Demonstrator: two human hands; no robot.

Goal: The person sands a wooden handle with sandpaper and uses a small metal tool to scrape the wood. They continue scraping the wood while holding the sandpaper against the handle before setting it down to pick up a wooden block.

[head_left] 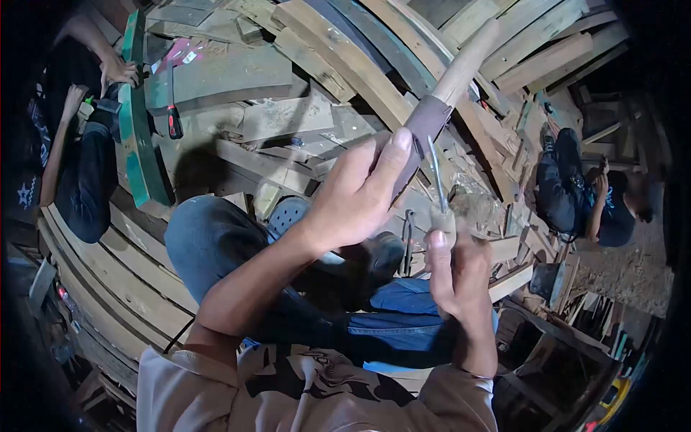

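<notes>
My left hand (pixel 353 191) is closed around a long piece with a dark brown-purple sleeve (pixel 430 114) and a pale, rounded wooden end (pixel 466 61) sticking out at the top. It slants up and to the right in front of me. My right hand (pixel 461 270) grips the pale handle of an awl-like tool (pixel 437 173), thumb along the handle. The tool's thin metal shaft points upward, and its tip lies at or just beside the sleeve's edge; whether it touches cannot be made out. The sleeve's lower end is partly hidden behind my left hand.
Planks (pixel 345 57) and wood scraps cover the floor. A red-and-black handled tool (pixel 174 121) lies by a thick board (pixel 223 79). A green beam (pixel 137 144) stands at the left beside a seated person (pixel 79 137); another person (pixel 586 191) sits at the right.
</notes>
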